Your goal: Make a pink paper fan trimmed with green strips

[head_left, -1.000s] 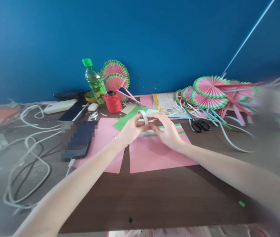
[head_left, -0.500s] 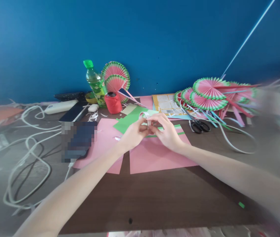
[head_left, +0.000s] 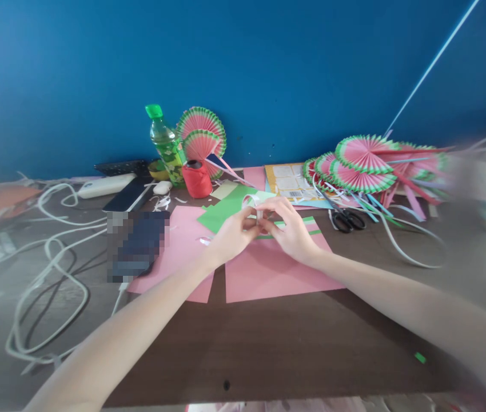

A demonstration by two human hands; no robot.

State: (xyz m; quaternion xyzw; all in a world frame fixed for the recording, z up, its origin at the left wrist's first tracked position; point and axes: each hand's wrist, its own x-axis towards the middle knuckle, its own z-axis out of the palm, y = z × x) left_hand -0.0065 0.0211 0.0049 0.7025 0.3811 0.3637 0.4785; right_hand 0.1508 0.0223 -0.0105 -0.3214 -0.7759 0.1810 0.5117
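Over the far part of the larger pink sheet (head_left: 277, 280), two bare hands hold a white tape ring (head_left: 250, 199); it may be a roll of double-sided tape, but the fingers hide too much to be certain. The left hand (head_left: 235, 234) has its thumb and fingers drawn in narrow on the ring's near left side. The right hand (head_left: 293, 236) pinches at the ring's right side, thumb and forefinger brought together, the other fingers arched above.

Narrow green strips (head_left: 314, 232) lie along the far right of the larger pink sheet. A green sheet (head_left: 215, 217) lies just beyond its far left corner, and a second pink sheet (head_left: 183, 237) lies beside it on the left, with a dark phone (head_left: 142, 243) near that one's left edge.

Farther back, left of the larger pink sheet, stand a red spool (head_left: 198, 180) and a green-capped plastic bottle (head_left: 166, 149), with pleated pink-and-green paper fans (head_left: 202, 129) behind the spool. To its far right, black-handled scissors (head_left: 348, 220) lie in front of a pile of similar paper fans (head_left: 366, 154).
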